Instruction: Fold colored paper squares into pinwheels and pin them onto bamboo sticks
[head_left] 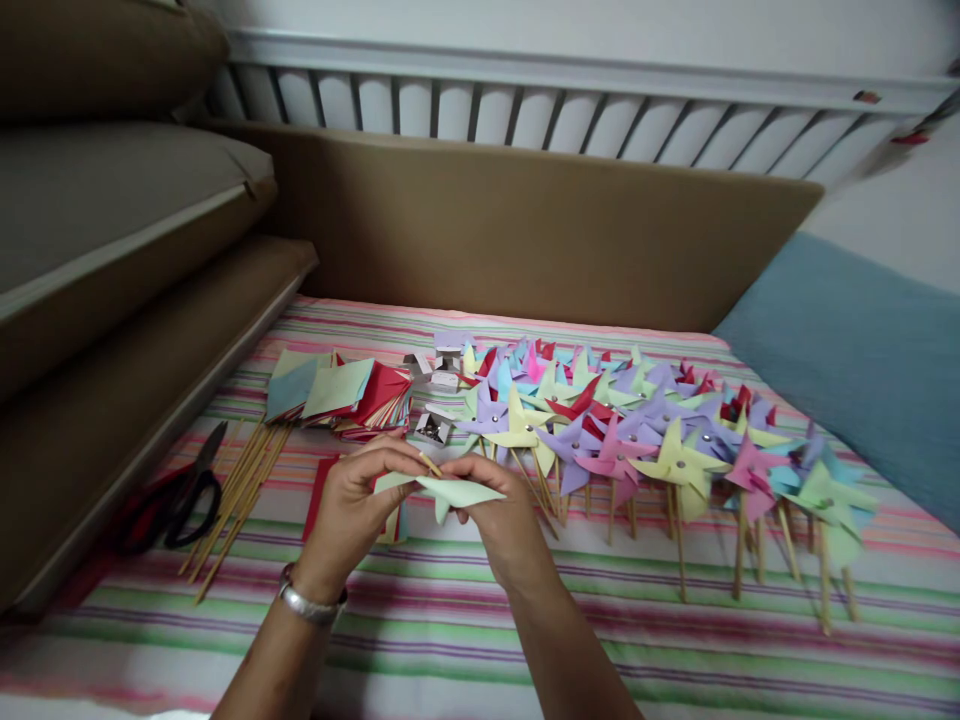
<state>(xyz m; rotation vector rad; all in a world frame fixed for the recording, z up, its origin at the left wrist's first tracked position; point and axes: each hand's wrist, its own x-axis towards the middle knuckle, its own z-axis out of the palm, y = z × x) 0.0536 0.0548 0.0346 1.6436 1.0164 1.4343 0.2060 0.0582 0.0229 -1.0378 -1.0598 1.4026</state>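
Observation:
A pale green paper pinwheel (459, 493) is held up in front of me between both hands, seen nearly edge-on. My left hand (360, 505), with a silver bracelet at the wrist, pinches its left side. The fingers of my right hand (491, 505) are closed on its right side, partly hidden behind the paper. A short end of a wooden stick (430, 464) shows between my fingertips; the rest of it is hidden. Below my hands lie partly covered paper pieces, one a red sheet (319, 492).
Finished pinwheels (616, 458) on sticks crowd the right side. Paper squares (337, 388) lie stacked behind my left hand, near an open small box (433, 428). Loose wooden sticks (238, 500) and black-handled scissors (193, 495) lie left. Brown cushions (135, 330) and a brown panel (525, 230) border the striped cloth (600, 640).

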